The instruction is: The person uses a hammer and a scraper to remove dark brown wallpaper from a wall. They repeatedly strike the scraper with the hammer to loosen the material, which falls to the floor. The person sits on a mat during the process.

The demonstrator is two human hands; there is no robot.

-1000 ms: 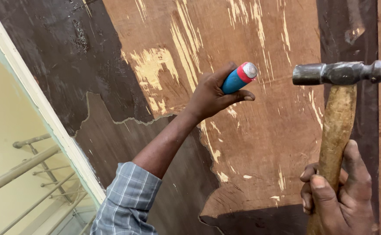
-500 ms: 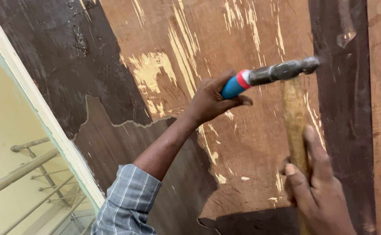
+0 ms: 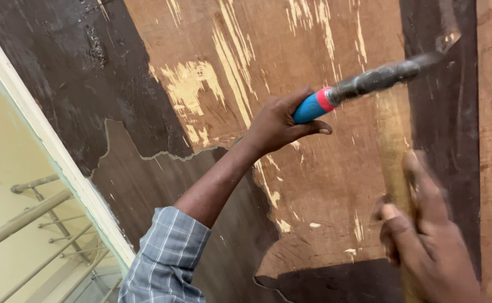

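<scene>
The hammer (image 3: 389, 78), gripped in the right hand (image 3: 425, 235), has swung onto the blue-handled chisel (image 3: 313, 106) clasped by the left hand (image 3: 277, 123), driving it under the door (image 3: 335, 185) veneer

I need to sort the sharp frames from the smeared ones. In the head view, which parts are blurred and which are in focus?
Head view: the hammer and the right hand on its wooden handle are smeared by motion blur; the left hand, its blue-handled tool and the checked sleeve are fairly sharp; the peeling wooden panel shows crisp detail under soft, even light.
</scene>
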